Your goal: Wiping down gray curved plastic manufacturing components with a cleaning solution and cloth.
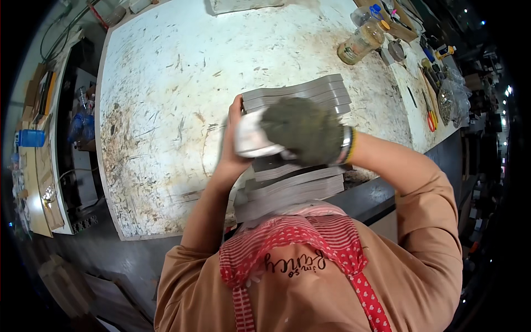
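A pile of grey, gently curved strips (298, 91) lies at the near edge of the worktable, partly hidden under my right hand. My right hand (304, 130), in a dark green glove, is closed on a white cloth-like wad (255, 135) over the left part of the pile; motion blurs the wad. Bare, my left hand (233, 130) lies stretched along the left end of the strips, its fingertips touching the far ones. The wad hides part of this hand. More grey strips (298, 191) sit close to my apron.
The stained white worktable (160, 110) spreads out ahead and left. At the far right stand a jar (362, 43) with an orange lid and a blue-capped bottle (369, 14). Red-handled pliers (431, 119) and a clear plastic bag (453, 99) lie along the right edge.
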Tool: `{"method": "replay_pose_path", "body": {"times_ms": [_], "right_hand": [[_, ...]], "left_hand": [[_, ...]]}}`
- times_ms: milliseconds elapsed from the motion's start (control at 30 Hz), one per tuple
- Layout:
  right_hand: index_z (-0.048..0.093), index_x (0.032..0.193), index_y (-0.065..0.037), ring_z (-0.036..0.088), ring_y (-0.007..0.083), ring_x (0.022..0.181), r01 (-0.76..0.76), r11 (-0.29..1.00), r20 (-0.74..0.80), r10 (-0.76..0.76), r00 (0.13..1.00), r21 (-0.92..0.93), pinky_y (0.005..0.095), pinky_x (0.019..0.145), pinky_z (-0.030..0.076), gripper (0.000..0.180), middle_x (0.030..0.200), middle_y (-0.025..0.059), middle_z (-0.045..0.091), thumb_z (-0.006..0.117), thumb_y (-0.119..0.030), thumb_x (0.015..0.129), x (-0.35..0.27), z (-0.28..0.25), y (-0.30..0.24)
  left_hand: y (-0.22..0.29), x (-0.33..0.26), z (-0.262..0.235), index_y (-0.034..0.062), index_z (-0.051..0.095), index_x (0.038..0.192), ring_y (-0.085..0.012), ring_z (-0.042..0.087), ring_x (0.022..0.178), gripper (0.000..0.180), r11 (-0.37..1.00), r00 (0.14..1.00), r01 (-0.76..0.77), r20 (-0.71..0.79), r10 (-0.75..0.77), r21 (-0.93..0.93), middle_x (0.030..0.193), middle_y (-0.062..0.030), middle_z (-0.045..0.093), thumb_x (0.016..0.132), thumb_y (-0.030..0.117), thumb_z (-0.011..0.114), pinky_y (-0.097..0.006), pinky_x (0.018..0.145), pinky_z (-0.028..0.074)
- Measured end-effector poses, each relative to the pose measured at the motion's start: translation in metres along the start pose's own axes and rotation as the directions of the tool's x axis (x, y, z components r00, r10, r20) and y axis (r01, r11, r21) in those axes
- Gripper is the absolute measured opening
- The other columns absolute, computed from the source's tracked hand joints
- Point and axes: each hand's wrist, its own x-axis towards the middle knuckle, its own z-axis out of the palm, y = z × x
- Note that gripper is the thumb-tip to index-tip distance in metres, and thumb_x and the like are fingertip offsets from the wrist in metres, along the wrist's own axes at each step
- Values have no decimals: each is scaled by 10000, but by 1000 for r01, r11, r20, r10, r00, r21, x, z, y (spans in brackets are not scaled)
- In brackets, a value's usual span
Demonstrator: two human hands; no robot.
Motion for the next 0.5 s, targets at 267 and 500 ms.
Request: {"method": "replay_pose_path", "body": {"times_ms": [267, 500], "right_hand": [[592, 1035, -109, 592, 255, 913, 12, 1000, -36, -13, 999, -24, 373, 819, 474, 308, 1027, 99, 589, 602, -123, 728, 24, 3, -14], [606, 1016, -102, 585, 253, 971, -44, 994, -23, 42, 999, -99, 385, 867, 461, 287, 1029, 106, 604, 608, -136, 730, 24, -2, -20]], "left_hand": [[27, 0, 11, 22, 168, 1420, -201, 550, 1029, 935, 985, 988, -149, 33, 152, -82, 1171, -122, 524, 716, 140, 770, -317, 875, 483], [11, 4, 12, 107, 156, 1433, -214, 506, 1115, 737, 890, 993, 115, 33, -112, -441, 1251, -106, 470, 862, 151, 620, -348, 946, 454]]}}
